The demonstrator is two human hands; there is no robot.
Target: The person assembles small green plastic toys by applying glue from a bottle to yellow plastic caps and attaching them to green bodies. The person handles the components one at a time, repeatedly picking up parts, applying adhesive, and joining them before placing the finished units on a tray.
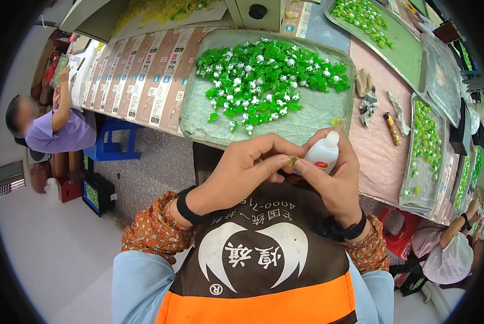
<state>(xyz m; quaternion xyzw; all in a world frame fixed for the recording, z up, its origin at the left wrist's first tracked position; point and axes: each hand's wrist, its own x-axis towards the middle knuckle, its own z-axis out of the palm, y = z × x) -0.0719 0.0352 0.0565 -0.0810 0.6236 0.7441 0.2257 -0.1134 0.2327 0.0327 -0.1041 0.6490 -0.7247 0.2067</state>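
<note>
My left hand [244, 164] is closed, its thumb and forefinger pinching a small yellow-green piece [292, 161]. Close beside it, my right hand [342, 175] cradles a white squeeze bottle [325, 152] with its nozzle pointing up and away. The right thumb also meets the small piece. Both hands are held over my apron [274, 216], just in front of the near edge of a pale tray [198, 116]. In that tray lies a heap of small green pieces with white round figures [274, 81]. One yellowish bit [336, 122] sits near the tray's front right corner.
Crumpled rags [367, 102] and a yellow-brown tube [391, 128] lie right of the tray. Beyond stand a green tray [404, 59] and a tray of yellow-green pieces [425, 143]. A blue stool [112, 141] and a person in purple [55, 127] are left; another person [450, 251] is right.
</note>
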